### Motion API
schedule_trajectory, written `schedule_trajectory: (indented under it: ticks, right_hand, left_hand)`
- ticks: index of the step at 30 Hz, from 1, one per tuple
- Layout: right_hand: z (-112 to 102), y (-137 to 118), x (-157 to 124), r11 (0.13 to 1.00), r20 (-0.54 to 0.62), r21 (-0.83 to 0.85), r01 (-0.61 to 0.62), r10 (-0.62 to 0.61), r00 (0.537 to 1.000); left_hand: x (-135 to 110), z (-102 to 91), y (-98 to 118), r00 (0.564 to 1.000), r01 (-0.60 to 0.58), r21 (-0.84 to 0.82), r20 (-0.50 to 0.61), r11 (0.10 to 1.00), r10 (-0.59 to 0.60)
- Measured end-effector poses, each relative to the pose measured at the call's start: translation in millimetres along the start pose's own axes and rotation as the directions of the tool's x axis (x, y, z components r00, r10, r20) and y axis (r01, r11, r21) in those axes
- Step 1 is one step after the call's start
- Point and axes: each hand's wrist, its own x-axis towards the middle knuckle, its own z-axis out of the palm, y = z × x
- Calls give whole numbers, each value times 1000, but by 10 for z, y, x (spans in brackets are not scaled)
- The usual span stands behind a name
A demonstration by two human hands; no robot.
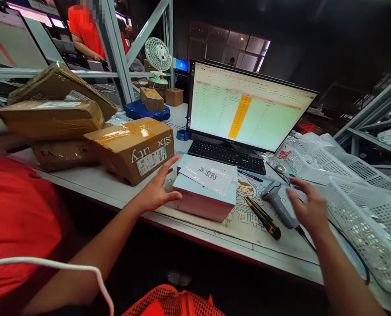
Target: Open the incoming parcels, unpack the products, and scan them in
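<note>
A pale box (202, 202) stands at the desk's front edge, its near side tinted pink. On its top lies a white plastic packet (211, 175) with dark Chinese print. My left hand (158, 186) is at the box's left side, thumb and fingers apart; whether it touches the box I cannot tell. Over to the right, my right hand (309, 204) hovers with spread, slightly blurred fingers beside a grey barcode scanner (280, 204), and nothing shows in it. Between box and scanner lies a black and yellow utility knife (263, 216).
Taped cardboard cartons (133, 147) are piled on the left. A monitor (244, 105) with a spreadsheet stands behind a black keyboard (226, 154). White plastic baskets (363, 232) line the right side. A small fan (158, 55) and a person in red (87, 33) are farther back.
</note>
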Motion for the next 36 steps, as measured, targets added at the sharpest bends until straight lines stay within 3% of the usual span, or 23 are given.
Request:
schedule_trajectory:
  ticks: [1, 3, 5, 7, 9, 10, 14, 17, 20, 22, 26, 30, 33, 36]
  right_hand:
    - [69, -363, 91, 991, 92, 93, 100, -109, 990]
    - [303, -1005, 266, 930, 225, 263, 255, -316, 922]
    - [600, -1454, 422, 905, 322, 325, 274, -378, 868]
    - [851, -1677, 545, 923, 443, 293, 248, -361, 821]
    - [986, -1690, 628, 938, 519, 270, 216, -331, 788]
    - [1006, -1632, 655, 945, 526, 267, 190, -308, 793]
    - [912, -1177, 675, 954, 422, 299, -5, -127, 897]
    - [830, -877, 621, 867, 447, 459, -193, -37, 894]
    - [796, -769, 574, 740, 486, 588, -328, 2, 874]
    - [792, -807, 588, 739, 485, 594, -317, -15, 874]
    - [832, -1068, 711, 843, 537, 504, -188, -135, 833]
    - [872, -1345, 819, 934, 421, 356, -43, -119, 899]
    - [826, -1366, 859, 919, 358, 393, -21, -132, 924]
    - [751, -1158, 887, 814, 289, 572, -99, -88, 953]
  left_hand:
    - [82, -19, 97, 999, -22, 67, 32, 997, 20]
    - [241, -30, 242, 993, -76, 185, 100, 980, 58]
    - [365, -11, 304, 984, -106, 256, 169, 961, 64]
    - [430, 12, 307, 973, -95, 304, 228, 948, 24]
    - [440, 19, 297, 965, -74, 361, 262, 929, -25]
    - [431, 15, 298, 961, -69, 394, 274, 916, -45]
    - [401, -23, 356, 934, -94, 497, 344, 863, -97]
    - [427, -45, 375, 917, -133, 531, 387, 837, -100]
    - [468, -47, 353, 914, -145, 543, 393, 827, -98]
    - [484, -42, 343, 917, -146, 535, 388, 832, -88]
    - [476, -32, 377, 921, -125, 538, 375, 833, -104]
    - [440, -22, 450, 919, -98, 575, 365, 812, -147]
    - [409, -26, 486, 917, -100, 590, 367, 801, -156]
    - [362, -84, 460, 922, -103, 586, 359, 803, -144]
